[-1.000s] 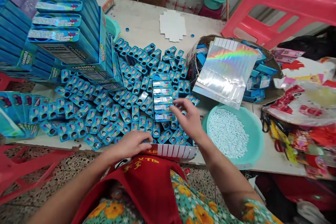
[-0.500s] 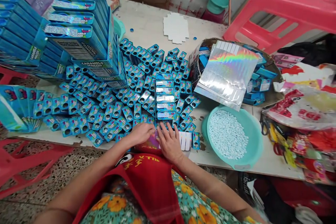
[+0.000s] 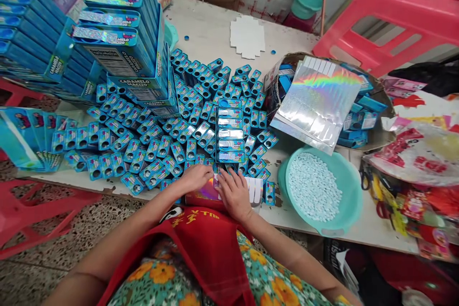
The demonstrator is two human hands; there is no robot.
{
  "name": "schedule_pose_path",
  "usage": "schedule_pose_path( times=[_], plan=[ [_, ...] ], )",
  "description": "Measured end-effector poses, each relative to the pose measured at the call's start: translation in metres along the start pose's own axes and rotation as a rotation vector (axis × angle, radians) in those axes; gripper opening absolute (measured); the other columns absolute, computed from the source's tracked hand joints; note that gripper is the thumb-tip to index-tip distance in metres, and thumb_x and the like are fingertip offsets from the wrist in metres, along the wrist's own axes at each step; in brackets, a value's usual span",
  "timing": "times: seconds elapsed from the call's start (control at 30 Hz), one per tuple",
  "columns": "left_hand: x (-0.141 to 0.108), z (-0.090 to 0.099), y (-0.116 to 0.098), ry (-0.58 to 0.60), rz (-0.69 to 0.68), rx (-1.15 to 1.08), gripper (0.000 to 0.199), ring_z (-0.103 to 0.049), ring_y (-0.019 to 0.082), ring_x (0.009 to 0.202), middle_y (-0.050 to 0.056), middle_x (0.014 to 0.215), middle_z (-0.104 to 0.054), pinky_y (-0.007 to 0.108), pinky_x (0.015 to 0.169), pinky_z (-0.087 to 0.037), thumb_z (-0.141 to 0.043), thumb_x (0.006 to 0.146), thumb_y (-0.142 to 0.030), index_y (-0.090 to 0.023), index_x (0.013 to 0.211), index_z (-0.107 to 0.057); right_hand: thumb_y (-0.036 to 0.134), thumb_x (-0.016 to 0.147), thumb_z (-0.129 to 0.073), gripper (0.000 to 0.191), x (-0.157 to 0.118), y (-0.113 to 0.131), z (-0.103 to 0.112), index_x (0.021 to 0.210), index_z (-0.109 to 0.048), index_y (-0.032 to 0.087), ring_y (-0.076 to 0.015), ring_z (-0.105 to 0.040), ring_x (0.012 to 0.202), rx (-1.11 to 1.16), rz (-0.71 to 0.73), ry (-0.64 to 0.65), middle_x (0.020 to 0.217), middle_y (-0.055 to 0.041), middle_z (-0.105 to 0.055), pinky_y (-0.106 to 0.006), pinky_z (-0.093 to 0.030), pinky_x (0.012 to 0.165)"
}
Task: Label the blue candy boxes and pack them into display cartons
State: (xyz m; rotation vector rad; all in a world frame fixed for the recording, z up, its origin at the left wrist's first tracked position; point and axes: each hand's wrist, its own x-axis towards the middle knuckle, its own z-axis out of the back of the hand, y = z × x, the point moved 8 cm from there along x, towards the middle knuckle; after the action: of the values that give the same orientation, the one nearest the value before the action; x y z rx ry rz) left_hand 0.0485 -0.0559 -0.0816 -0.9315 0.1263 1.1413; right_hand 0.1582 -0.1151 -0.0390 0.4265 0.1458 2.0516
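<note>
My left hand (image 3: 196, 178) has its fingers pressed together at the upper left of a shiny holographic sticker sheet (image 3: 255, 191); what they pinch, if anything, is too small to make out. Over the middle of the sheet lies my right hand (image 3: 234, 195), its fingers spread and the tips near the lower end of a row of blue tins. That row (image 3: 231, 134) stands just beyond both hands. Many small blue tins with round holes (image 3: 165, 146) surround it, upright and close together.
Stacked blue boxes (image 3: 118, 57) rise at the left. On the right are a turquoise bowl (image 3: 353, 191) of pale candies (image 3: 311, 186), a carton of tins (image 3: 387, 136) with silver sheets (image 3: 319, 100) on top, and a pink stool (image 3: 380, 9). White card (image 3: 247, 37) lies at the back.
The whole view has shifted slightly, so things sit a little further right. Both hands remain at the sticker sheet, with the right fingers slightly moved.
</note>
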Motion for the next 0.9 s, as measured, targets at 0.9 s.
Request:
schedule_pose_path(
  times=[0.9],
  plan=[
    [-0.031,0.081,-0.047,-0.288,-0.174,-0.651,0.027,-0.057,0.014,0.073,0.001,0.083,-0.065,0.024,0.068,-0.045,-0.052,0.083,-0.04,-0.019,0.094,-0.064,0.026,0.092,-0.044,0.014,0.097,-0.035,0.085,0.08,-0.051,0.021,-0.0135,-0.053,0.069,0.573,-0.288,0.142,0.075,-0.0004,-0.059,-0.026,-0.039,0.064]
  ],
)
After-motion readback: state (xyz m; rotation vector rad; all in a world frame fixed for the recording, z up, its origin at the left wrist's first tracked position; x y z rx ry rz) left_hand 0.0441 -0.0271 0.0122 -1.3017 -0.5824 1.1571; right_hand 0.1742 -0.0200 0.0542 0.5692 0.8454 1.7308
